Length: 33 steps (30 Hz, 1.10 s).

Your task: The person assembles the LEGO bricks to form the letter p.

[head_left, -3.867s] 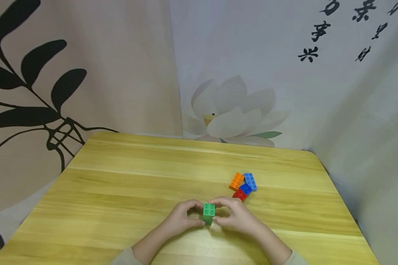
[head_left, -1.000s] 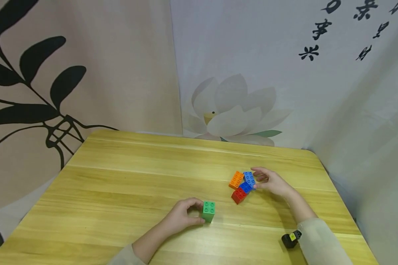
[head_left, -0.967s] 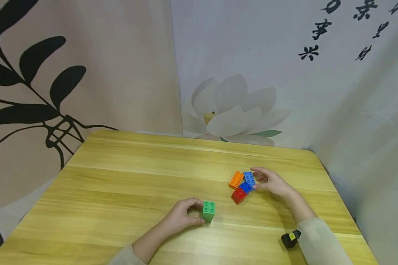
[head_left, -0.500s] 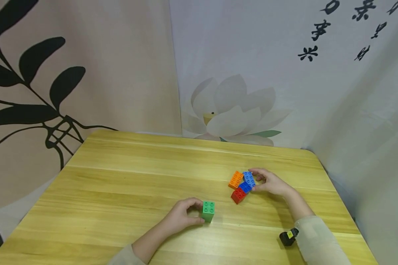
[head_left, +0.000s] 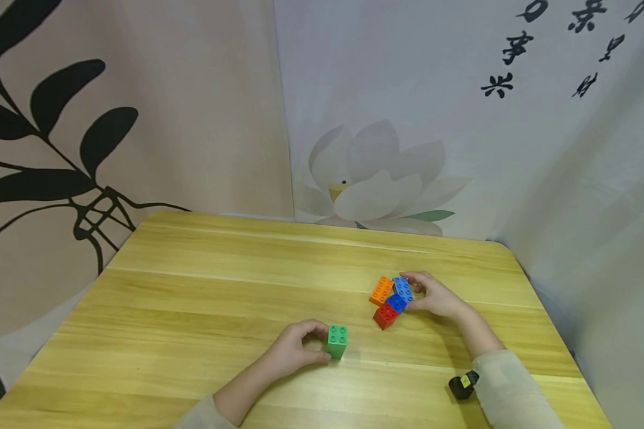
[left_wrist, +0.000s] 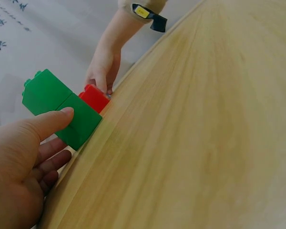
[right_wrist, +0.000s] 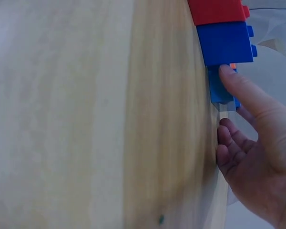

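Observation:
My left hand point(head_left: 296, 351) holds a stack of two green bricks point(head_left: 337, 341) upright on the table. In the left wrist view its thumb lies across the green stack point(left_wrist: 69, 102), with the other fingers behind and below. Further back on the right, my right hand point(head_left: 433, 296) grips a light blue brick point(head_left: 402, 288), index finger at the far end and thumb at the near end. A darker blue brick point(head_left: 396, 302) sits against it, and a red brick point(head_left: 386, 316) touches that one on the near side. An orange brick point(head_left: 381, 291) lies on the left of the group.
The wooden table point(head_left: 204, 298) spans the front, with a printed curtain point(head_left: 236, 119) behind its far edge. A black wrist camera point(head_left: 463, 384) with a yellow label is strapped at the right sleeve point(head_left: 515, 390).
My right hand left the green stack, crossed to the coloured bricks and closed in leftward on the light blue brick. My left hand has stayed at the green stack.

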Tool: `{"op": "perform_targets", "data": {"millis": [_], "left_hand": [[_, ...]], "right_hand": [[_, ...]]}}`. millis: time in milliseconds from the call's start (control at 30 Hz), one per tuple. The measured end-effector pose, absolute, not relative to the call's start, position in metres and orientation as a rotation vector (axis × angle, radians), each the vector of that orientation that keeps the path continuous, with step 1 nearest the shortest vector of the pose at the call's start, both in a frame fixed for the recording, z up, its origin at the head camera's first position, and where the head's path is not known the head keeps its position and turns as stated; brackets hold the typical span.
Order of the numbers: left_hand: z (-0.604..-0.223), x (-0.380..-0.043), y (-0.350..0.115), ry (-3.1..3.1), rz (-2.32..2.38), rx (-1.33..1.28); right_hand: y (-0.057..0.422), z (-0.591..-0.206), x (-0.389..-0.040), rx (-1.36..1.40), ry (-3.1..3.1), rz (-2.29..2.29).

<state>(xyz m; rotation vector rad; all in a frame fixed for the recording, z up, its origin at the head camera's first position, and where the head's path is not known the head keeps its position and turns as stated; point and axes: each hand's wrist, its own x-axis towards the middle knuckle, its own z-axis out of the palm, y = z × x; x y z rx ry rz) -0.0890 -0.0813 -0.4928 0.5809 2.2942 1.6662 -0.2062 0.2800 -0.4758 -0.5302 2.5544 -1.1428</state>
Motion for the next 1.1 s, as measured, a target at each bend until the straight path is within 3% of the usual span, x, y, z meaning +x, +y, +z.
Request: {"op": "perform_targets", "data": {"millis": [1100], "left_hand": [[-0.495, -0.090, -0.082, 2.300, 1.664, 0.605]], "right_hand": [[0.290, -0.459, -0.193, -0.494, 2.669, -1.235]]}}
